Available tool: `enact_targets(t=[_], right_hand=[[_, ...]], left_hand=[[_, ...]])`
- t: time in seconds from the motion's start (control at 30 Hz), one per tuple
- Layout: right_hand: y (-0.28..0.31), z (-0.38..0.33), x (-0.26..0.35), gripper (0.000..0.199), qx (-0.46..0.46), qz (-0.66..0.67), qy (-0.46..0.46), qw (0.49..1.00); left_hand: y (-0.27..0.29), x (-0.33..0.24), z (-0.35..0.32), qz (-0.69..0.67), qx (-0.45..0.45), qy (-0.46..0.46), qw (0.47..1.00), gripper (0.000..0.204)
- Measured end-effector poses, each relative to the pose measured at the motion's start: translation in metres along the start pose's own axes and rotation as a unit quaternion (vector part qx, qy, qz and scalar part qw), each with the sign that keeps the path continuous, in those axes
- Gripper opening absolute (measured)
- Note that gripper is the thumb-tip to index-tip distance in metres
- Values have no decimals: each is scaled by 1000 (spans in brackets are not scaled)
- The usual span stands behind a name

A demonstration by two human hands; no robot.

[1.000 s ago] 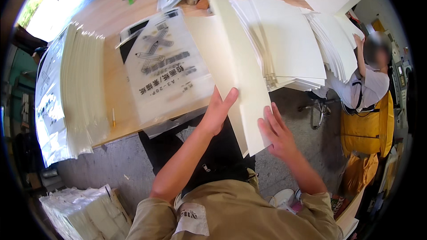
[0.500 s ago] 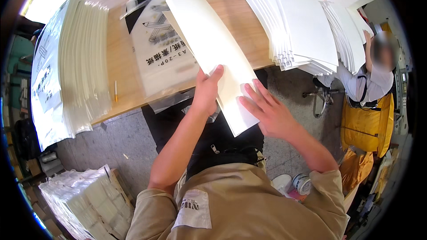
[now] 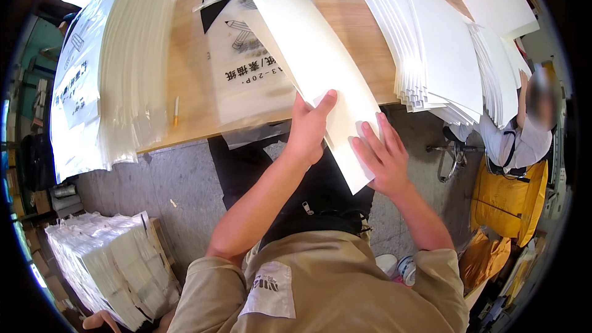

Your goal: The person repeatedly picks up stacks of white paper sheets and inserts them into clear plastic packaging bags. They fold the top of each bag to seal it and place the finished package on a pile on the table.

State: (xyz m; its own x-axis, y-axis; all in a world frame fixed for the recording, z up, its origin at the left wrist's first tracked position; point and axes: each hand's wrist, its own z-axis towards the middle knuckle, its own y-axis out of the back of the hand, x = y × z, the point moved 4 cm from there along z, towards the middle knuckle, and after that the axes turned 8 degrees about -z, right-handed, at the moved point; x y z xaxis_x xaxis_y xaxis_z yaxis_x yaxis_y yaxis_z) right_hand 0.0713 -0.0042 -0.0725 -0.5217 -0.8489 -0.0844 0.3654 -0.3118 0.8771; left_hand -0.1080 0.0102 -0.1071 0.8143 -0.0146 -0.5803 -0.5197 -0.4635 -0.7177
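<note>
A sheaf of white paper point(image 3: 314, 55), long and slightly curved, is held up at a slant over the table's front edge. Its near end points toward my lap and its far end reaches over the table. My left hand point(image 3: 311, 124) grips its left edge, thumb across the top face and the fingers hidden beneath. On the lower right edge, my right hand point(image 3: 383, 157) lays several fingers over the top; its thumb is hidden. Beneath the sheaf's far part, clear printed plastic sleeves point(image 3: 256, 95) lie flat on the table, partly covered.
Filled plastic sleeves point(image 3: 132, 68) form a fanned row at left, near a small white-and-orange stick point(image 3: 176, 111). Fanned white paper stacks point(image 3: 444, 43) occupy the right. Beyond them sits another person point(image 3: 515, 139). Wrapped bundles point(image 3: 111, 262) stand on the floor at lower left.
The whole view has shifted, moving the tabletop things rightward in the picture. Both hands still hold the paper sheaf. A skin-toned shape now shows beside the wrapped bundles at lower left.
</note>
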Motion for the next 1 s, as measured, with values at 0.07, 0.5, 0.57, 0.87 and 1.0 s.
enact_targets(t=[0.07, 0.5, 0.57, 0.87, 1.0], right_hand=[[1, 3, -2, 45, -32, 7, 3, 999], [7, 15, -13, 44, -7, 47, 21, 999], [6, 12, -13, 46, -8, 46, 19, 999], [1, 2, -9, 43, 10, 58, 9, 998], [-12, -8, -13, 39, -34, 25, 11, 999]], left_hand=[[-8, -9, -4, -5, 20, 17, 1000, 44], [-3, -19, 9, -41, -10, 85, 995, 49], [-2, -16, 7, -30, -27, 82, 996, 50], [-1, -10, 0, 12, -80, 61, 995, 38], [0, 0, 6, 26, -25, 14, 999, 45]])
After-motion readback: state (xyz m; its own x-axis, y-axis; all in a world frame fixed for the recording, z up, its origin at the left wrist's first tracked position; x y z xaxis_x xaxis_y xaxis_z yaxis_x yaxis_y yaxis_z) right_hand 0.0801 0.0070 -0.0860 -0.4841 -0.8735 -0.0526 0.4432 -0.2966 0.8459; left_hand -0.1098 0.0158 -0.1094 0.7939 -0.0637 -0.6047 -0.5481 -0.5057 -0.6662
